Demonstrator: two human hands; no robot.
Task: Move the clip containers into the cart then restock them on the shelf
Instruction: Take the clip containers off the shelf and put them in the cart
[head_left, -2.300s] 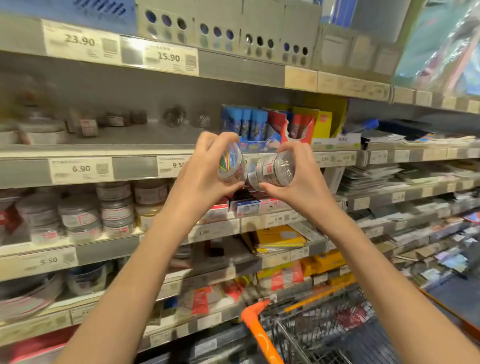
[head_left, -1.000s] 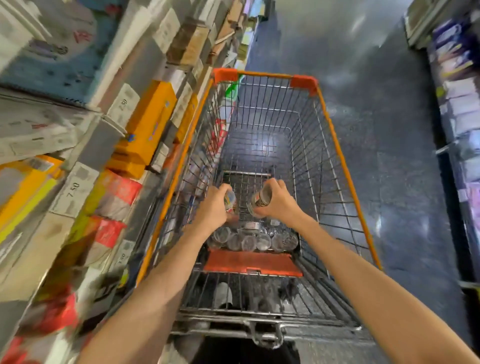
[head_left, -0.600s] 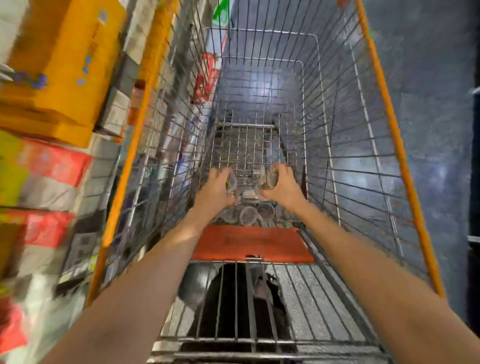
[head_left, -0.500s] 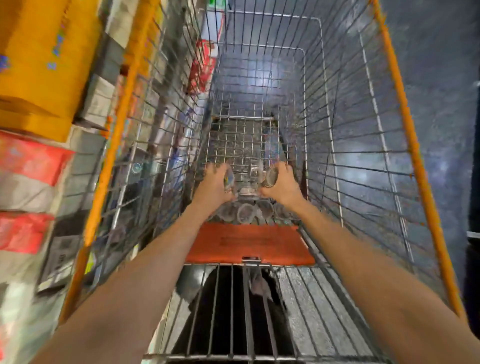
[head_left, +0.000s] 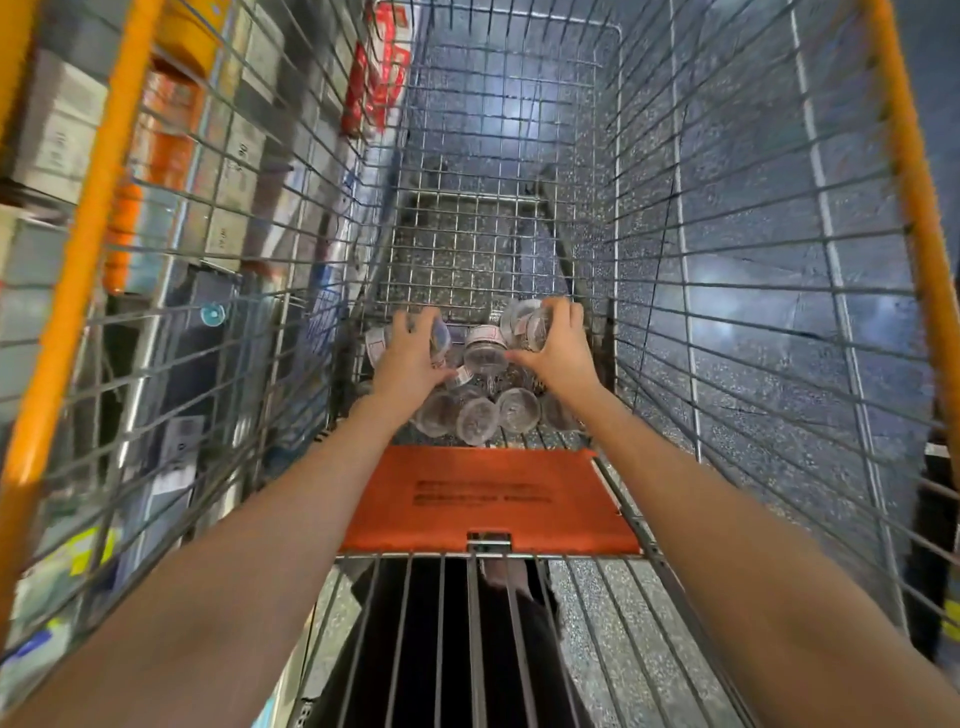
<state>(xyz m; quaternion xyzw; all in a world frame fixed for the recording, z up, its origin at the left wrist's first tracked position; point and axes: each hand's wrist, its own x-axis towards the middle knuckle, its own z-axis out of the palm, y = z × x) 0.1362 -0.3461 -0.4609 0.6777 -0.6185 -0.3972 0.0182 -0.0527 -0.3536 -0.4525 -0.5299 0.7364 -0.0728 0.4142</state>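
Wire metal cart (head_left: 649, 218); clear glossy plastic containers (head_left: 485, 415).

Two hands in the cart (head_left: 769, 291): left hand (head_left: 410, 358), right hand (head_left: 558, 351). One clear clip container in the left hand (head_left: 439, 338), one in the right hand (head_left: 524, 325). One more container between the hands (head_left: 484, 349), label up. About four containers lie in a row nearer the seat flap (head_left: 475, 418), round ends facing the camera; a further one shows at far left behind the left hand (head_left: 375, 343). Total roughly eight containers, exact count unclear where they overlap. One orange seat flap (head_left: 488, 499). One cart.
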